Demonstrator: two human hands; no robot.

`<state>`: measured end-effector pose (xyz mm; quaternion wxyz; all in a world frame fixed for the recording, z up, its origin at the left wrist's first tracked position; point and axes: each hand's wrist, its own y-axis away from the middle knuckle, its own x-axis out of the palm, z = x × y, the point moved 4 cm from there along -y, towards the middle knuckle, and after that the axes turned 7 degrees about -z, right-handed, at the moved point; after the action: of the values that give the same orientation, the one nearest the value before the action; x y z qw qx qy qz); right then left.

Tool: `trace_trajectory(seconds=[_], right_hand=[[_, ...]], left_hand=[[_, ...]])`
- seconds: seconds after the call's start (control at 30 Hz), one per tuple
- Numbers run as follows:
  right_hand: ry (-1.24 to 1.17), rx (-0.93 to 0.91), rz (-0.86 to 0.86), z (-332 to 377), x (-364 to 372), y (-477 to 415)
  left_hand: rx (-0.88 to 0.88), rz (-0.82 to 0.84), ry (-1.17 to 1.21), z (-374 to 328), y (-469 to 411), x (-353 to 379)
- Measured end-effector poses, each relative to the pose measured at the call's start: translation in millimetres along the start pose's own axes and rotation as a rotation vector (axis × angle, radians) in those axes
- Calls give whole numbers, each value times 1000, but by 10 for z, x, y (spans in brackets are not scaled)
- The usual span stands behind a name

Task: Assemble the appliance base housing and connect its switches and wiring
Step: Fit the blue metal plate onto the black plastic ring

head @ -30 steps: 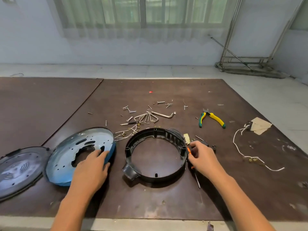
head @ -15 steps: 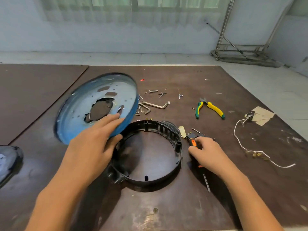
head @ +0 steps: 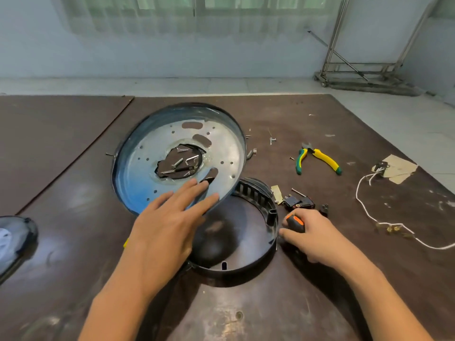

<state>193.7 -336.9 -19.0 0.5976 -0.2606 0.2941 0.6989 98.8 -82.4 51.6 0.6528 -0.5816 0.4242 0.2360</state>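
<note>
My left hand holds a round blue-tinted metal plate by its near rim, fingers laid on its inner face, thumb hidden underneath. The plate is tilted up over the far left part of a black plastic ring housing lying on the board. My right hand grips an orange-and-black screwdriver handle against the board, just right of the ring. Small black switches lie beyond that hand. A white wire with brass terminals trails at the right.
Green-and-yellow pliers lie at the right rear. Loose screws and hex keys show through the plate's centre hole. A dark round cover sits at the left edge. A paper scrap lies far right.
My left hand has lifted the metal plate off the board at the left and carried it right, over the black ring. My right hand has stayed on the screwdriver.
</note>
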Motion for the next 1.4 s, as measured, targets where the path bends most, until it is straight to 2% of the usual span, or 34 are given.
trace_trajectory(seconds=[0.17, 0.67, 0.93, 1.17, 1.3, 1.4], right_hand=[[109, -84, -15, 60, 21, 33], [217, -48, -16, 45, 28, -8], [219, 16, -76, -105, -144, -75], [259, -22, -108, -73, -130, -76], [285, -8, -110, -38, -103, -89], [299, -11, -102, -30, -81, -92]], left_hand=[[18, -9, 6, 3, 52, 96], [-52, 4, -3, 165, 88, 78], [-266, 11, -1, 704, 266, -25], [-473, 128, -61, 1148, 561, 111], [-531, 239, -100, 1217, 656, 254], [-535, 254, -78, 1196, 672, 280]])
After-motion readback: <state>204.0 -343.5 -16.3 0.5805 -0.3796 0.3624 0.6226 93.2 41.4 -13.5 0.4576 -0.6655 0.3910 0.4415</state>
